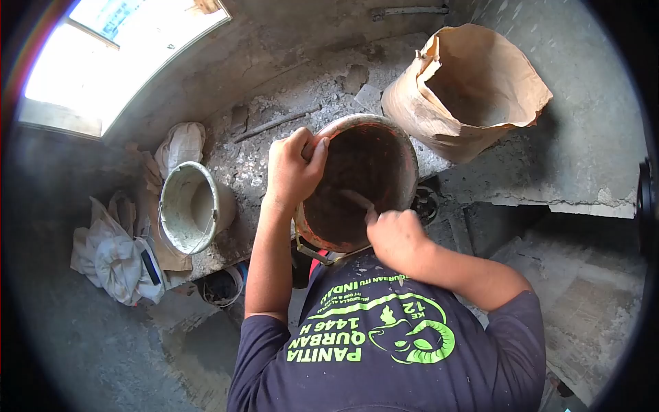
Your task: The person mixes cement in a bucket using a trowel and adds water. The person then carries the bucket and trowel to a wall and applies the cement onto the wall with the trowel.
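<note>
A round bucket (414, 161) with a dark inside and reddish stains tilts in front of my body. My left hand (296, 165) is closed over its left rim, thumb toward the inside. At the lower right of the opening, my right hand (398, 237) is closed on a thin brownish tool (357, 200). The tool reaches down into the bucket; its far end is lost in shadow, so I cannot tell its kind. What lies in the bottom is too dark to make out.
A big open paper sack (453, 134) stands beyond the bucket to the right. On the left are a pale pail (218, 206) with a wire handle and crumpled white sacks (120, 257). A stick (276, 123) lies on the rubble-strewn ledge (274, 99). A concrete edge (590, 208) juts out at right.
</note>
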`<state>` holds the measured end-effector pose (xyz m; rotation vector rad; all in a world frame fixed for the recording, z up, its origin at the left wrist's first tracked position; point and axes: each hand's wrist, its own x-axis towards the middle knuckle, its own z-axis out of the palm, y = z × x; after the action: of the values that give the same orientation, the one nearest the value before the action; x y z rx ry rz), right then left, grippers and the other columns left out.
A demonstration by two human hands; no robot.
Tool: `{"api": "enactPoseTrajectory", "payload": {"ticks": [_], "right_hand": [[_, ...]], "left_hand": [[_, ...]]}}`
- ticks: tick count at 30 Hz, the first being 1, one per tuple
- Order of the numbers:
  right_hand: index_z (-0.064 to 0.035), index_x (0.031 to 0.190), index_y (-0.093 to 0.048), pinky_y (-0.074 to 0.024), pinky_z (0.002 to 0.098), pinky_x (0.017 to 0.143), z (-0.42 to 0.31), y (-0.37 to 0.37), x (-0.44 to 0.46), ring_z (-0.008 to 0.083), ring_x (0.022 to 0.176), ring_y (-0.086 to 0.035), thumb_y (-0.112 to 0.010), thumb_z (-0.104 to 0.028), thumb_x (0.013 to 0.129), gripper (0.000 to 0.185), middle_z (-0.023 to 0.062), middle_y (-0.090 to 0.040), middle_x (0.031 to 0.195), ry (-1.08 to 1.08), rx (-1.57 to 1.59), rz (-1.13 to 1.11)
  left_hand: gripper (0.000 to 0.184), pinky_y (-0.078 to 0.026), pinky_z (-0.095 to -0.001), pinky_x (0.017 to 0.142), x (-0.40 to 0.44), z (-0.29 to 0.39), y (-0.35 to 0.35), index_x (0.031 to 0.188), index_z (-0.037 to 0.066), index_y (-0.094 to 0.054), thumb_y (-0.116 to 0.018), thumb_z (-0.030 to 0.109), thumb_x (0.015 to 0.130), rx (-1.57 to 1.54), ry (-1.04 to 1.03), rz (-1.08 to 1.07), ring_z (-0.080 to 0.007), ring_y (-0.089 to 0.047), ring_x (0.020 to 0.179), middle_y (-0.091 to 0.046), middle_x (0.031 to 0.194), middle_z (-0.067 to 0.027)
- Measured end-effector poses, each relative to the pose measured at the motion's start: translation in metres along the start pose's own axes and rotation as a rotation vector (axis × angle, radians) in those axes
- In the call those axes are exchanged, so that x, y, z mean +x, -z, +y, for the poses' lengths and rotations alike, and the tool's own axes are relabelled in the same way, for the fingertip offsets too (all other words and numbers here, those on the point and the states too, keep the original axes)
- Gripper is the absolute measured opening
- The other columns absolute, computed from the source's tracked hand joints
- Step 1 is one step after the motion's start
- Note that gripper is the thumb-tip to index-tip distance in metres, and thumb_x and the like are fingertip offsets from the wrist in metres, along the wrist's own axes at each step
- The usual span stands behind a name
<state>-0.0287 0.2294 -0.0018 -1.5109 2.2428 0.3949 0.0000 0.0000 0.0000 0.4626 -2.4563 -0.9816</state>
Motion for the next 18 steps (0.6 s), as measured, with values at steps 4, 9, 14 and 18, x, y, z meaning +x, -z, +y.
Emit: {"api": "enactPoseTrajectory", "payload": {"ticks": [4, 9, 14, 18], "right_hand": [[-0.0079, 0.099, -0.07, -0.0577, 0.0383, 0.067, 0.047, 0.001, -0.005, 0.0248, 0.085, -0.074, -0.065, -0.017, 0.085, 0.018, 0.0124, -0.072, 0.092, -0.085, -0.009, 0.234], [-0.0075, 0.095, -0.067, -0.0561, 0.0406, 0.064, 0.05, 0.036, -0.044, 0.0281, 0.074, -0.074, -0.063, -0.024, 0.093, 0.018, 0.0132, -0.072, 0.078, -0.096, 0.114, 0.208], [-0.0111, 0.112, -0.067, -0.0563, 0.0544, 0.063, 0.065, 0.049, -0.031, 0.0401, 0.074, -0.073, -0.057, -0.026, 0.099, 0.022, 0.0225, -0.071, 0.076, -0.127, 0.324, 0.291], [-0.0109, 0.12, -0.068, -0.0576, 0.0553, 0.074, 0.068, 0.025, 0.017, 0.0423, 0.085, -0.073, -0.058, -0.026, 0.098, 0.028, 0.0242, -0.073, 0.085, -0.234, 0.43, 0.317]], "left_hand": [[0.027, -0.041, -0.0366, 0.052, 0.004, 0.006, -0.008, 0.077, -0.001, -0.059, -0.073, 0.017, 0.09, -0.045, 0.0, 0.034, -0.025, -0.047, 0.049, -0.053, 0.058, -0.0156], [0.028, -0.041, -0.0371, 0.052, 0.007, 0.004, -0.005, 0.075, -0.001, -0.058, -0.073, 0.018, 0.09, 0.004, -0.016, -0.01, -0.0261, -0.048, 0.048, -0.052, 0.058, -0.0163], [0.029, -0.041, -0.0381, 0.052, 0.008, 0.005, -0.007, 0.074, -0.001, -0.058, -0.073, 0.019, 0.09, -0.014, -0.064, -0.016, -0.0295, -0.051, 0.048, -0.052, 0.058, -0.0179], [0.029, -0.042, -0.0384, 0.052, 0.011, 0.003, -0.008, 0.073, 0.0, -0.057, -0.073, 0.019, 0.09, 0.008, -0.071, -0.004, -0.0303, -0.052, 0.049, -0.052, 0.058, -0.0182]]}}
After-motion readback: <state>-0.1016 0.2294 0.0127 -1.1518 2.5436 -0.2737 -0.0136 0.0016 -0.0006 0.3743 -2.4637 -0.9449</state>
